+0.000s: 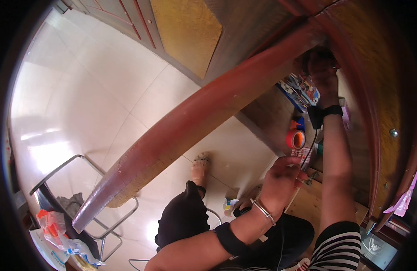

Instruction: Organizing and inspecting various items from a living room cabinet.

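My right hand [325,79] reaches deep into a shadowed wooden cabinet [364,101]. Its fingers are dark and blurred, so what they touch is unclear. Beside it lies a colourfully printed box or book [300,89]. My left hand [283,181], with a metal bangle at the wrist, hovers lower down with bent fingers. A thin black cable [310,149] runs from the black band on my right wrist past the left fingertips; I cannot tell whether they grip it. Near those fingers are a red-and-orange tape roll [296,139], a blue object [299,123] and a small patterned packet [300,154].
A thick red-brown wooden edge [201,108] crosses the view diagonally. A metal-framed folding chair [103,233] stands at lower left, with plastic packages [56,230] near it. A pale wooden board [310,203] lies below my left hand. Tiled floor [103,84] spreads leftward.
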